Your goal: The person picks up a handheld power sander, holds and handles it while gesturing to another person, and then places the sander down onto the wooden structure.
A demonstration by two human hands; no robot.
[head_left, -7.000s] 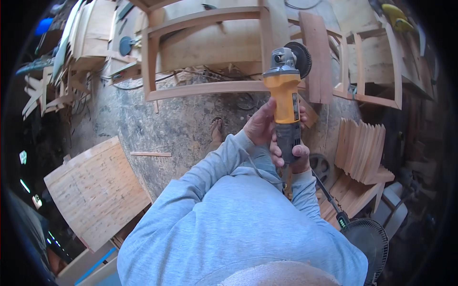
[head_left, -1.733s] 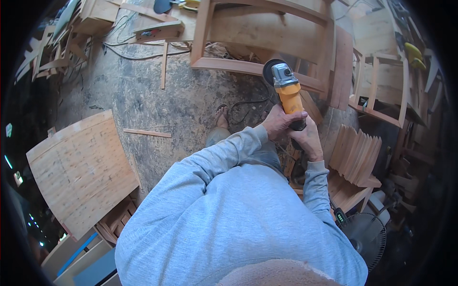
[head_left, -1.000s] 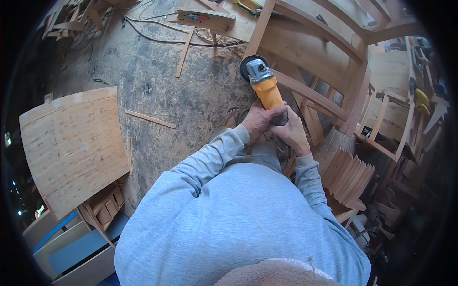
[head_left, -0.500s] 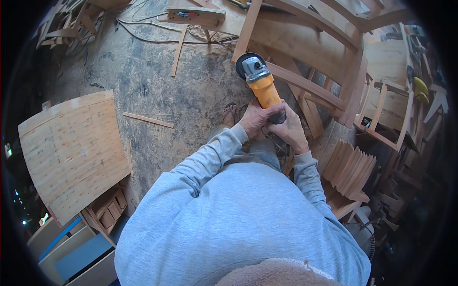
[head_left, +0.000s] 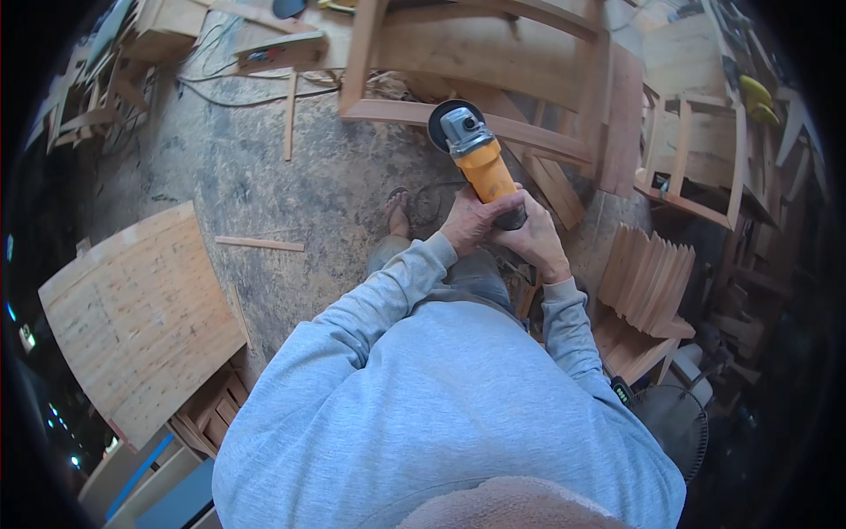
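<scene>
I hold a yellow and grey angle grinder (head_left: pixel 483 167) with both hands, its head and black round disc (head_left: pixel 438 128) angled up and leftward. My left hand (head_left: pixel 471 220) is closed round the body, thumb lying across the yellow housing. My right hand (head_left: pixel 535 236) grips the dark rear end just behind and right of it. Beyond the tool lies a pale wooden frame (head_left: pixel 379 111) with rails and posts; the disc overlaps its lower rail in the picture, and I cannot tell that they touch. My bare toes show on the stained concrete floor (head_left: pixel 308 176) below.
A plywood board (head_left: pixel 141 313) lies at lower left, a thin strip (head_left: pixel 260 242) near it. Stacked jagged-edged boards (head_left: pixel 643 273) and a fan (head_left: pixel 668 423) stand at right. Cables (head_left: pixel 229 97) run across the back floor; small frames (head_left: pixel 701 163) and stacked timber (head_left: pixel 167 31) surround the space.
Seven seconds ago the grinder pointed straight ahead, disc rightward; now it tilts left, disc on the left, both hands shifted. In the last second my view has swung, moving the surroundings within the picture.
</scene>
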